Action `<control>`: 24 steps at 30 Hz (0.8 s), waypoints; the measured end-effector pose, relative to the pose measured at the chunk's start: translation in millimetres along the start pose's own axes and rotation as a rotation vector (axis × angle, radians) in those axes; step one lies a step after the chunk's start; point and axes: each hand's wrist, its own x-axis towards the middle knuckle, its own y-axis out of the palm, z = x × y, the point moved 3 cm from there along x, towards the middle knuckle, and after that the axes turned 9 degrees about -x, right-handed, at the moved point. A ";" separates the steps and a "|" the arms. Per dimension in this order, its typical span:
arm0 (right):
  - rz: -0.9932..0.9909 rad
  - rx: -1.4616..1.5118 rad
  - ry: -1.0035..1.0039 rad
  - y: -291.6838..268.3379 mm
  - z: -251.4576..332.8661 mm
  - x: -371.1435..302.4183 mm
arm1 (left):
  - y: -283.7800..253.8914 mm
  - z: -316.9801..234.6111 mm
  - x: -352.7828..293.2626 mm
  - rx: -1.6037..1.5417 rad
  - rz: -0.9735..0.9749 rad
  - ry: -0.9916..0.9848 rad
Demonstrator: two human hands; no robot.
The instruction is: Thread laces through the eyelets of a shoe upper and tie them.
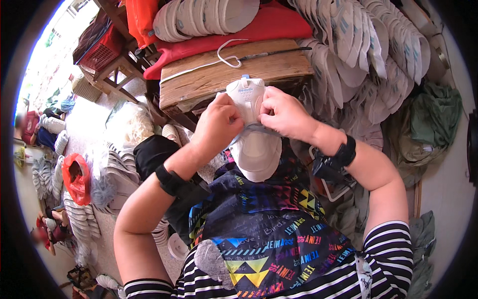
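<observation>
A white shoe upper (258,153) lies over my lap, its rounded toe toward me and its tongue (246,93) standing up at the far end. My left hand (219,118) pinches the upper's left side beside the tongue with curled fingers. On the opposite side, my right hand (285,113) grips the edge in a like pinch. A thin bluish-grey strip crosses between both hands; its ends are hidden by my fingers. Just beyond, a white lace (230,61) lies looped on a wooden bench (199,88), next to a thin dark rod (276,52).
Stacked pale shoe pieces (204,20) rest on red cloth (269,25) behind the bench. More pieces (348,45) hang in thick rows at the right, near green cloth (435,117). At left are a red bag (76,178), a red basket (102,52) and other people working.
</observation>
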 end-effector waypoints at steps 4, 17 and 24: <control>-0.100 0.422 0.188 8.8 2.6 -2.7 | 8.5 -13.8 -7.3 -0.557 -0.196 -0.230; 0.085 1.028 0.462 -8.5 20.2 -14.9 | 21.9 -11.1 -12.9 -1.091 -0.217 -0.346; 0.142 0.998 0.366 -1.7 30.1 -4.0 | 24.1 -16.3 -12.6 -1.020 -0.344 -0.280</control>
